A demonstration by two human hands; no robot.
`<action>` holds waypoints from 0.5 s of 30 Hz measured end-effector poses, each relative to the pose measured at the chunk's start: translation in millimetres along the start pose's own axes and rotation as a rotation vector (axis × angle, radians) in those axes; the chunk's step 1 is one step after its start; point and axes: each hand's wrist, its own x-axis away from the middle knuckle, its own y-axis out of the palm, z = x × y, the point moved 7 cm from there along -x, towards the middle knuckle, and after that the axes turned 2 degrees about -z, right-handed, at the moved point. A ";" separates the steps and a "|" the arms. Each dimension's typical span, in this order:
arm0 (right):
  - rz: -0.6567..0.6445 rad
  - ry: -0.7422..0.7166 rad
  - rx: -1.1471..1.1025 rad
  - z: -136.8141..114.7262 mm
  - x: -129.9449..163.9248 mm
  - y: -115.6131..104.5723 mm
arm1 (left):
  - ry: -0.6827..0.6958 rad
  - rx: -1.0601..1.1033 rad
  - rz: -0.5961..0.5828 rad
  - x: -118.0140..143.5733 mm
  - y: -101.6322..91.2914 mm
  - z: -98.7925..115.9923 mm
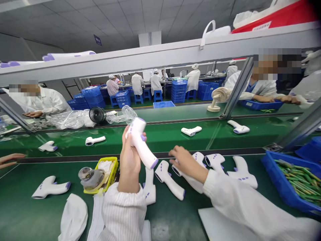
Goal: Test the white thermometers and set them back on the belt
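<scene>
— What is worn on the arms?

— Long white sleeves are worn on both. Fine dark vertical pinstripes can be made out on the left sleeve (124,214), and its cuff is closed at the wrist.

— And the other one?

— The right sleeve (240,197) looks plainer and brighter; faint stripes are only hinted at, and soft folds run along it.

— Is anything worn on the hands?

— No gloves, rings or watch are seen; the left hand (129,157) and right hand (187,162) are left bare.
</scene>
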 end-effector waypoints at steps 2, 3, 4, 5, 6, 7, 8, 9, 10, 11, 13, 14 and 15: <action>0.022 0.087 0.076 55.5 -41.9 -0.7 | 0.081 -0.333 -0.070 -3.4 -0.3 -2.2; 0.026 0.126 0.105 79.6 -61.4 2.1 | 0.170 -0.535 -0.075 -3.7 -0.5 -0.2; 0.025 0.162 0.131 100.8 -79.0 6.7 | 0.269 -0.724 -0.060 -3.9 -0.8 2.3; 0.016 0.191 0.151 118.6 -94.8 12.9 | 0.353 -0.870 -0.032 -5.2 -2.6 3.5; 0.004 0.214 0.167 133.1 -108.4 20.0 | 0.385 -0.972 -0.008 -9.1 -7.0 1.2; -0.008 0.231 0.179 144.5 -119.8 27.4 | 0.359 -1.033 0.009 -16.2 -14.9 -4.9; -0.015 0.245 0.191 153.0 -129.1 34.3 | 0.289 -1.054 0.019 -25.8 -26.2 -14.0; -0.013 0.260 0.203 159.4 -136.4 39.9 | 0.191 -1.044 0.031 -36.5 -40.7 -25.3; 0.000 0.278 0.215 164.2 -141.9 43.8 | 0.100 -1.028 0.050 -47.0 -56.6 -36.7; 0.021 0.299 0.224 167.9 -145.6 46.0 | 0.038 -1.017 0.073 -56.4 -72.2 -46.4; 0.069 0.349 0.225 173.3 -149.3 45.8 | -0.031 -0.983 0.115 -71.5 -99.9 -62.1; 0.086 0.370 0.212 174.9 -149.9 44.3 | -0.047 -0.958 0.130 -76.9 -110.8 -67.9; 0.098 0.386 0.191 175.5 -150.2 42.0 | -0.060 -0.930 0.138 -81.0 -119.3 -72.8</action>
